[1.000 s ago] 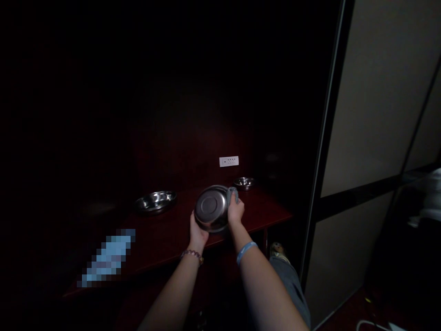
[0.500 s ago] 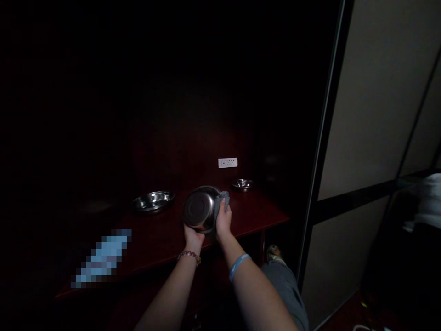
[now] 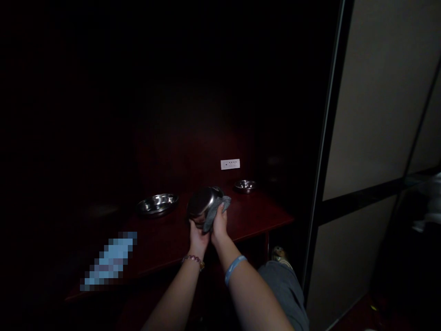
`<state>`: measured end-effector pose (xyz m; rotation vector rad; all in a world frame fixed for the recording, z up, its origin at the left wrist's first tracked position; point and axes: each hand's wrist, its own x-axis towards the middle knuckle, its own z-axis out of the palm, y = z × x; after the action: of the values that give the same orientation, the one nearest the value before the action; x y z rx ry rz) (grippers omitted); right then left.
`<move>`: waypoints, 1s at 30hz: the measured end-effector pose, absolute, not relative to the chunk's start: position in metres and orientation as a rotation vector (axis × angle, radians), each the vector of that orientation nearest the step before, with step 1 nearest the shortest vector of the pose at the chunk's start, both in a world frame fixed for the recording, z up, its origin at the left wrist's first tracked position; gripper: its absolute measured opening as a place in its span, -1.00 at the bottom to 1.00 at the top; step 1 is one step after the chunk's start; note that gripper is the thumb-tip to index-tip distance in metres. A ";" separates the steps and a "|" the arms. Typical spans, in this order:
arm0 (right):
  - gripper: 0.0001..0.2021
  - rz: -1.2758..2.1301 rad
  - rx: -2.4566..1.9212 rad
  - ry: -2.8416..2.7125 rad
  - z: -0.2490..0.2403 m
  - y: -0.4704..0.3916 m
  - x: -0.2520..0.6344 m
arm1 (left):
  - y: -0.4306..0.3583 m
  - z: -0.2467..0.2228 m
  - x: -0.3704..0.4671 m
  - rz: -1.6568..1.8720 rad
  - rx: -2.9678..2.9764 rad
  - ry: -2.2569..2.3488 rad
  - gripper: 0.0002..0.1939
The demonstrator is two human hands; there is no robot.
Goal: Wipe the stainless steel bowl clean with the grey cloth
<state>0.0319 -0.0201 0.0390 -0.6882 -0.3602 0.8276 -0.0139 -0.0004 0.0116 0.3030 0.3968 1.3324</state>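
A shiny metal bowl (image 3: 201, 202) is held tilted on its side above the desk, its outer base towards the left. My left hand (image 3: 199, 236) grips the bowl from below, thumb on the near side. In my right hand (image 3: 219, 225) is a grey cloth (image 3: 213, 214), pressed against the bowl's right side and rim. The fingers of both hands are partly hidden behind the bowl and cloth. To the left of the bowl lies a wide metal dish (image 3: 158, 204), and a smaller metal dish (image 3: 245, 185) sits at the back right.
The dark red desk (image 3: 255, 216) ends in a front edge near my wrists. A white power socket (image 3: 230, 164) is on the back wall. A blurred-out blue item (image 3: 112, 259) lies at the left. A sliding door panel (image 3: 351, 257) stands on the right, near my leg (image 3: 284, 285).
The bowl has turned so that less of its base shows. My right hand with the cloth has shifted down and closer to my left hand. The view has moved slightly.
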 end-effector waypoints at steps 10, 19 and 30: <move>-0.63 0.705 -1.142 -0.403 0.061 -0.040 0.100 | -0.010 0.019 -0.010 1.407 0.265 0.392 -0.61; -0.58 0.496 -1.387 -0.721 0.067 -0.046 0.150 | -0.013 0.021 -0.004 1.271 0.306 0.458 -0.60; -0.64 0.647 -1.199 -0.746 0.072 -0.057 0.133 | -0.006 0.015 -0.004 1.318 0.234 0.462 -0.62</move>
<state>0.1334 -0.0567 0.0725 -1.1993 -0.7455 0.6472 -0.0038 -0.0059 0.0152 0.2339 0.4622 1.3181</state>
